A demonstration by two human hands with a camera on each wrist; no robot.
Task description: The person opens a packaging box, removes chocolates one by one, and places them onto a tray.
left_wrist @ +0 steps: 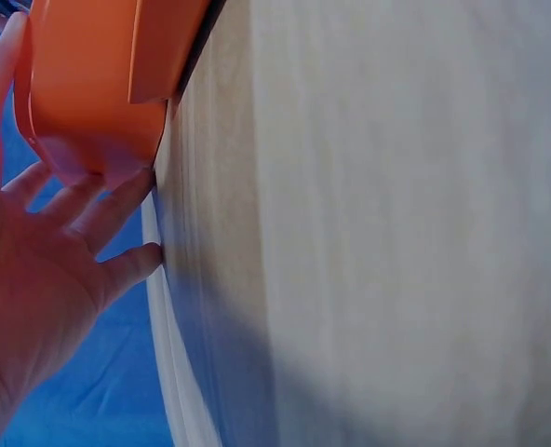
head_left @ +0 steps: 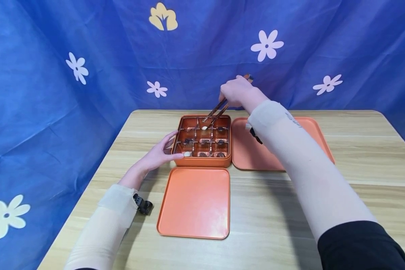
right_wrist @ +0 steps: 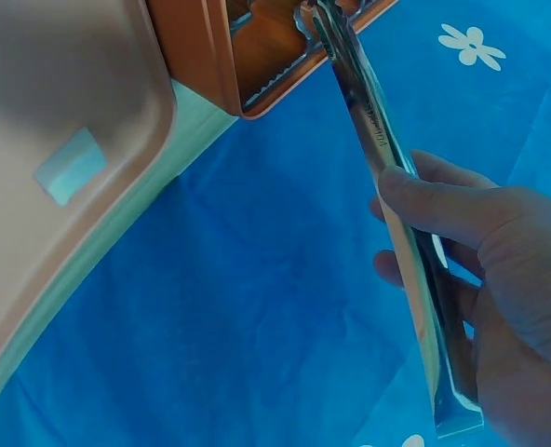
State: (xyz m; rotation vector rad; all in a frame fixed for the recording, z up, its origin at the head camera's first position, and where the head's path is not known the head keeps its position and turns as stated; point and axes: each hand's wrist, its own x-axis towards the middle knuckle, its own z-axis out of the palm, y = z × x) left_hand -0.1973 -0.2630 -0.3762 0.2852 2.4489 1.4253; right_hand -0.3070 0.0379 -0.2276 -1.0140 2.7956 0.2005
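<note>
My right hand (head_left: 237, 91) has its fingers curled round a pair of chopsticks (head_left: 217, 109), their tips parted inside the box (head_left: 202, 161), in the far middle compartment. One tip is right by a white piece (head_left: 204, 128); I cannot tell whether it touches. My left hand (head_left: 158, 153) is spread wide, fingers fairly straight against the box's left side, thumb at its near left corner. Another white piece (head_left: 187, 153) lies in the near left compartment, dark pieces (head_left: 221, 154) in others. On the tabletop (head_left: 263, 217), a square tray (head_left: 195, 202) lies nearer me, a larger tray (head_left: 253, 146) to the right.
</note>
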